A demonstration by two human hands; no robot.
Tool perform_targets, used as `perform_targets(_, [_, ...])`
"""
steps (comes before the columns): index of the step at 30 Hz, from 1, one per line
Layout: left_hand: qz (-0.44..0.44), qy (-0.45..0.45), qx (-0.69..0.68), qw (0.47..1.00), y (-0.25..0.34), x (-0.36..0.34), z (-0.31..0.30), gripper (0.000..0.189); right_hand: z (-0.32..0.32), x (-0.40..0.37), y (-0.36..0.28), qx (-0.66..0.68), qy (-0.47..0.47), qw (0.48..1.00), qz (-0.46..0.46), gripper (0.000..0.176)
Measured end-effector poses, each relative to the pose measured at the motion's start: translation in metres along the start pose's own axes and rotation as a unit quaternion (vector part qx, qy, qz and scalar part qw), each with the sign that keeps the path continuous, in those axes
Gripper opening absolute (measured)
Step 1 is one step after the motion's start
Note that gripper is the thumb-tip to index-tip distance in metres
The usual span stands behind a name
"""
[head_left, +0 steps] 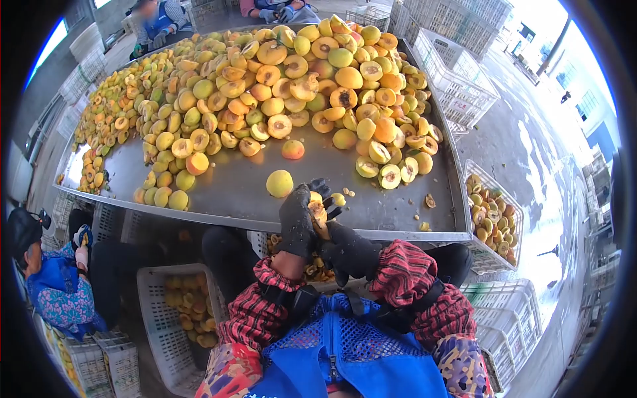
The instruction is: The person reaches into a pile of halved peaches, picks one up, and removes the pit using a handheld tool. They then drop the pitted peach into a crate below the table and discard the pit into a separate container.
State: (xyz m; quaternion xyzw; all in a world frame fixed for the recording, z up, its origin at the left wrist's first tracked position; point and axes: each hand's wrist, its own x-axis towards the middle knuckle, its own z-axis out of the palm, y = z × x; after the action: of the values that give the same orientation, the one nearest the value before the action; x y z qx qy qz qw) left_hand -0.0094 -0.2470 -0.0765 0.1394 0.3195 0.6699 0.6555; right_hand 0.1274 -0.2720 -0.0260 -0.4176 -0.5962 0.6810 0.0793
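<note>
My left hand, in a dark glove, is closed around a cut yellow peach whose brownish inner flesh shows. It is just over the near edge of the metal table. Pressed up close against the lower side of this peach is my right hand, also gloved, with its fingers curled. Whatever it grips is hidden by the glove. A whole yellow peach lies on the table just beyond my left hand. Beside my fingers are a small yellow-green piece and some loose bits.
A large heap of halved peaches covers the table's far side. Crates of peach halves stand at the right and lower left. An upturned white crate is at lower right. One co-worker sits left; two are across the table.
</note>
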Motion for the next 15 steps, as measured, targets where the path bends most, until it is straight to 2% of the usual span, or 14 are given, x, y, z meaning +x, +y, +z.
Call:
perform_targets(2, [0.003,0.024,-0.015,1.000,-0.001,-0.001,0.003,0.038,0.002,0.002,-0.001,-0.010,0.011,1.000,0.000,0.023])
perform_targets(5, [-0.024,0.025,-0.045,0.998,-0.001,-0.004,0.005,0.039,-0.003,0.010,0.011,-0.115,0.007,0.993,-0.009,0.024])
perform_targets(9, [-0.063,-0.054,-0.043,0.996,0.007,-0.009,0.002,0.041,-0.010,0.005,-0.002,0.045,-0.023,0.999,0.021,0.029])
perform_targets(11, [-0.054,-0.065,0.033,0.996,0.011,-0.011,0.000,0.042,-0.011,0.003,-0.009,0.108,-0.031,0.993,0.048,0.029])
perform_targets(12, [-0.048,-0.071,0.070,0.994,0.012,-0.011,0.000,0.043,-0.010,0.000,-0.010,0.103,-0.027,0.994,0.034,0.028])
perform_targets(15, [-0.088,-0.059,0.040,0.994,0.008,-0.002,-0.008,0.044,-0.009,-0.002,-0.011,0.074,-0.019,0.997,-0.001,0.027])
